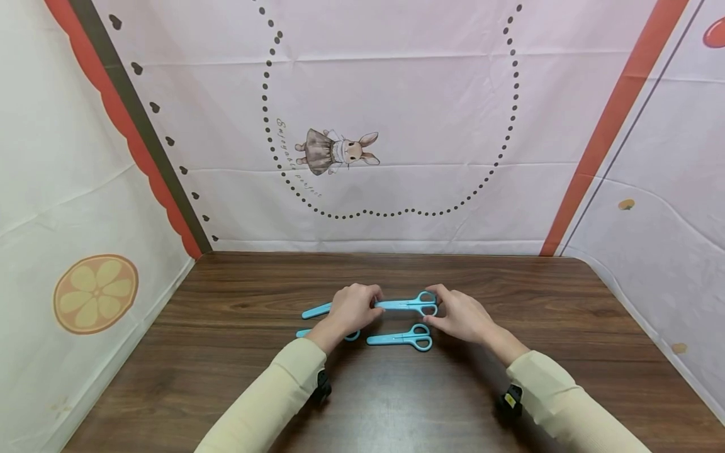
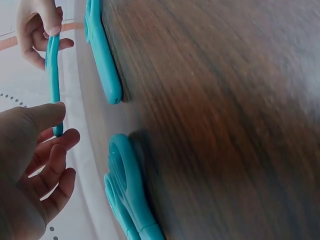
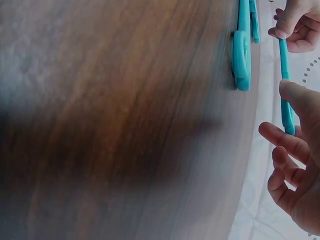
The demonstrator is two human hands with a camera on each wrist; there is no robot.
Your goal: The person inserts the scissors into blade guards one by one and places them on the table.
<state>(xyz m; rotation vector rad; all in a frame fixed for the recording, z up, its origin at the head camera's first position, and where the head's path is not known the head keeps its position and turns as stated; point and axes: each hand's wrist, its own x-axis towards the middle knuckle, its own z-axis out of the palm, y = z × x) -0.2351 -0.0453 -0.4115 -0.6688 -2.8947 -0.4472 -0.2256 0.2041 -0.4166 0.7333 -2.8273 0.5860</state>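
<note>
My left hand [image 1: 350, 308] pinches the blade end of a blue pair of scissors [image 1: 404, 304], lifted just above the surface [image 1: 226, 314], while my right hand [image 1: 460, 313] pinches its handle loops. I count four pairs: the held one, one behind my left hand [image 1: 316, 310], one under it [image 1: 304, 333], one nearer me [image 1: 401, 338].

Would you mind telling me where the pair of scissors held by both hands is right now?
In the head view the held scissors sit mid-table between the left hand and the right hand, just beyond another pair of scissors lying on the table.
</note>
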